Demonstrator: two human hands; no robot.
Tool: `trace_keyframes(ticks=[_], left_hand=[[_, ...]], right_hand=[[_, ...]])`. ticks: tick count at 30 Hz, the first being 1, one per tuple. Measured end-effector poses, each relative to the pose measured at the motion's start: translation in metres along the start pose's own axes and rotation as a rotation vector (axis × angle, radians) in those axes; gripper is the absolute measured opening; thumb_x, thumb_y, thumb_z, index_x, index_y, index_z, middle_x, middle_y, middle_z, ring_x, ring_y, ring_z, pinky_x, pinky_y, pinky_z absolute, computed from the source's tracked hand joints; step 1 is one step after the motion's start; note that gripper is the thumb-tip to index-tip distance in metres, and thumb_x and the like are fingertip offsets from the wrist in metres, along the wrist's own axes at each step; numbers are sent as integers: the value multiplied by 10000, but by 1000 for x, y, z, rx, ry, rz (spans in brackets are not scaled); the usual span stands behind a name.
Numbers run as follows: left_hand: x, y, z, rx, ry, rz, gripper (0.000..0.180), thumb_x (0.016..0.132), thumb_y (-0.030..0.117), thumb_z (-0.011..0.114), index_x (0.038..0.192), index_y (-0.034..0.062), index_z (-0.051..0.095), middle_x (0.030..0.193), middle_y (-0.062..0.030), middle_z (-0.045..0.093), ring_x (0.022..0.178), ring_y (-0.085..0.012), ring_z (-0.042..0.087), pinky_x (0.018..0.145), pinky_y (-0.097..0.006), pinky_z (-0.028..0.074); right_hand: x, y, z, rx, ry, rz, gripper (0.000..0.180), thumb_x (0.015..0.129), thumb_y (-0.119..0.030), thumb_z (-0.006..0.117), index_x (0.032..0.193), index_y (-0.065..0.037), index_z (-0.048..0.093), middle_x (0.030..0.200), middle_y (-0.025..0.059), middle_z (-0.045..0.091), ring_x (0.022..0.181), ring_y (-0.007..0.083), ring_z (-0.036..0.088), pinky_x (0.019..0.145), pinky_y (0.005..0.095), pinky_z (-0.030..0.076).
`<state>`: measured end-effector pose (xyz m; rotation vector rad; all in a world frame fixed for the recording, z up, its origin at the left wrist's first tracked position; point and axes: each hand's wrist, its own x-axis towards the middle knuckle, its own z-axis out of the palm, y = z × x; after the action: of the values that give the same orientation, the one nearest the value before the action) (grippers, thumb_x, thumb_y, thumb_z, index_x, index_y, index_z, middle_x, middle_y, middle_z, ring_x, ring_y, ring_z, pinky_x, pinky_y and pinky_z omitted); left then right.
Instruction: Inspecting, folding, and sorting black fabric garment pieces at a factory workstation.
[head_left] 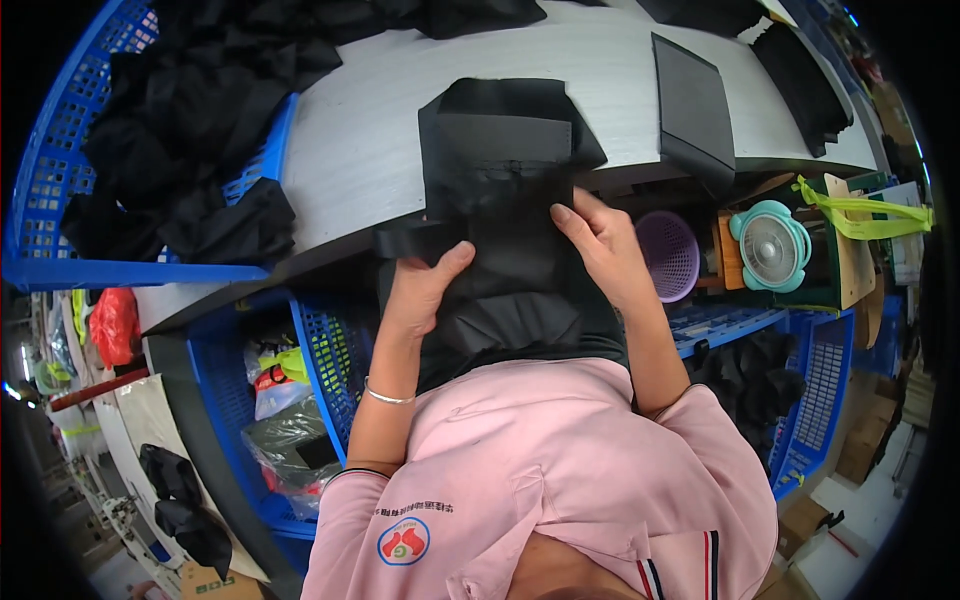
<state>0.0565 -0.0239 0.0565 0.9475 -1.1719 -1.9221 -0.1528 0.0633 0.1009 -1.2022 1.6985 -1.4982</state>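
Observation:
A black fabric piece (515, 240) stretches from the table's near edge down onto my lap. Its upper end lies on the table, with a flat panel and a stitched or gathered line across it. My left hand (430, 285) grips its left side, thumb on top and the other fingers mostly hidden beneath. A dark band (405, 240) sticks out just above that hand and looks blurred. On the right side, my right hand (600, 240) pinches the edge with its thumb over the cloth. The lower part of the cloth is folded near my waist.
Black cloth pieces heap in a blue basket (140, 272) at the left of the white table (350, 110). Flat black panels (693, 105) lie at the right. Under the table are a blue crate (240, 335) of bagged items, a purple basket (668, 255) and a small fan (770, 247).

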Motion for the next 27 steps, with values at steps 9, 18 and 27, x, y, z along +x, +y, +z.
trace_keyframes(ticks=[9,18,27], left_hand=[[-1,2,-4,-295,20,-66,326,934,202,715,1195,21,640,1146,-71,678,994,-167,658,883,-326,554],[-5,-18,-15,-548,-42,-419,318,932,209,721,1150,-13,658,1113,-96,694,986,-190,680,849,-332,577],[-7,-10,1,-223,-101,-143,408,857,127,786,1212,-20,649,1127,-94,694,1012,-179,651,905,-313,535]], right_hand=[[-15,27,9,779,-175,452,200,860,-118,756,1027,-33,686,926,14,709,832,79,654,760,219,519],[-21,45,0,508,-272,511,294,833,-181,780,1067,-25,693,932,11,698,831,71,619,722,215,461],[-18,47,-5,344,-118,585,231,890,-176,743,1027,8,720,941,45,726,835,96,651,797,239,509]])
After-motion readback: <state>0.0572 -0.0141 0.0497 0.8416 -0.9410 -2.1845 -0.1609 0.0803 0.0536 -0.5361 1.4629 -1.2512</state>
